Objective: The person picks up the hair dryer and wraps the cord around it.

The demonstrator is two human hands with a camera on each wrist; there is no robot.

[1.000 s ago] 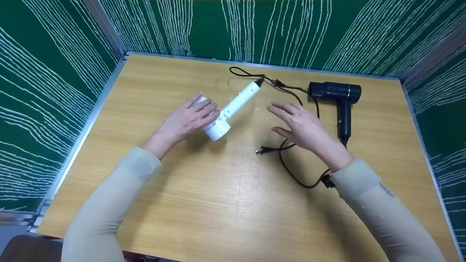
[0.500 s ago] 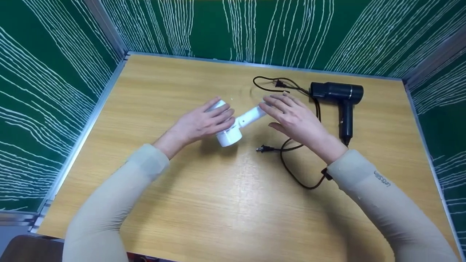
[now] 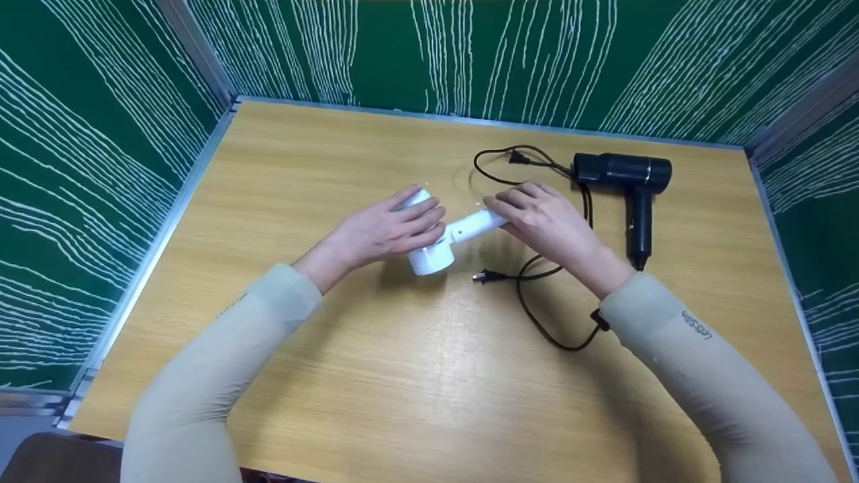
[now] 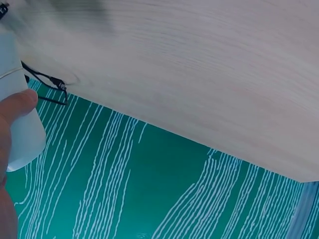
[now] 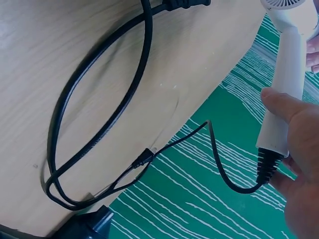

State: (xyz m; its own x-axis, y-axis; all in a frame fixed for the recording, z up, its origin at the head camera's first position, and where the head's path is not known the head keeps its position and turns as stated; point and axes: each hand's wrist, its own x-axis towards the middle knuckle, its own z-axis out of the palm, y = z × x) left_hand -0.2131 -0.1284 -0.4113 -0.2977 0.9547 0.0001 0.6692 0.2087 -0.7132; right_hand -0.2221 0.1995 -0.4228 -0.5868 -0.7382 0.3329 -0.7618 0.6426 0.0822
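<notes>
Jointly, left hand [image 3: 386, 230] and right hand [image 3: 540, 216] hold a white hairdryer [image 3: 470, 226] (fingers [image 3: 426, 221] apparently curled).

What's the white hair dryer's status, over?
Left hand gripping head, right hand gripping handle. White hair dryer held off table. Black cord lying near right hand.

The white hair dryer [image 3: 470, 227] slants above the table [image 3: 402, 376].

Can't fully see the white hair dryer [image 3: 470, 227] under the left hand [image 3: 392, 229]. Can't read lettering [image 3: 232, 305] on the left sleeve [image 3: 201, 372].
</notes>
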